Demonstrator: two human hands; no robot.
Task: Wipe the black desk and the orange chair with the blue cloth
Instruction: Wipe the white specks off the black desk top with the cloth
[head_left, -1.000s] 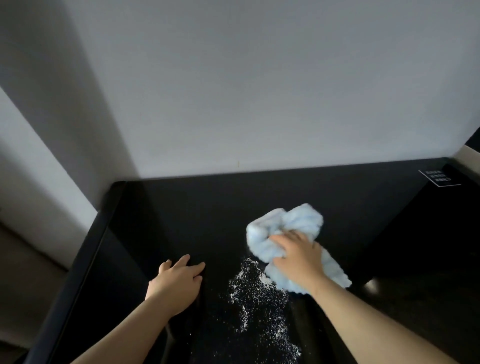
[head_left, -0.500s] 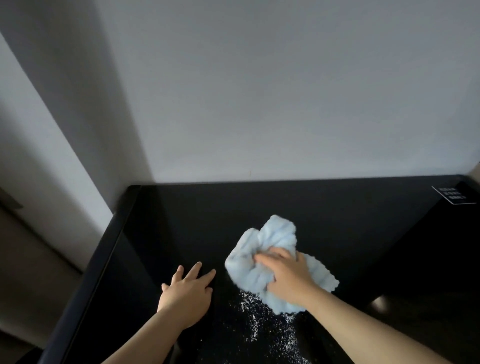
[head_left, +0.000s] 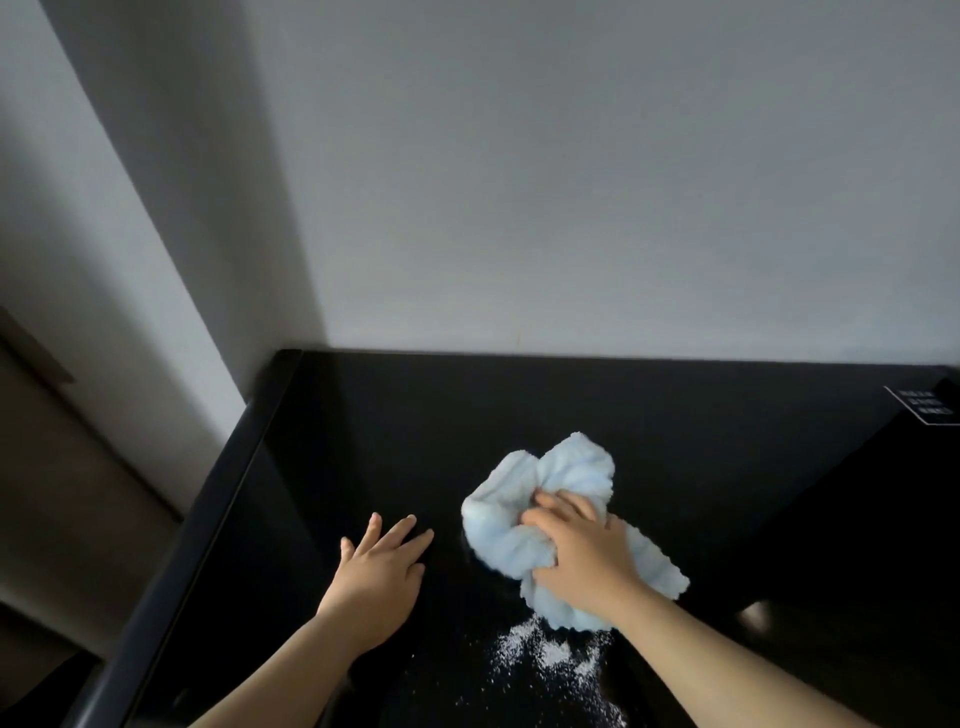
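Observation:
The glossy black desk fills the lower half of the view and meets a grey wall. A crumpled light blue cloth lies on it at centre right, with my right hand pressed on top and clutching it. White powder is scattered on the desk just in front of the cloth. My left hand rests flat on the desk to the left of the cloth, fingers spread, holding nothing. The orange chair is not in view.
The desk's left rim runs diagonally beside a grey wall corner and brown floor. A small white-printed label sits at the desk's far right.
My right hand has dragged the cloth left and toward me over the powder; less powder shows now. The view has shifted right and tilted up. My left hand stays flat on the desk.

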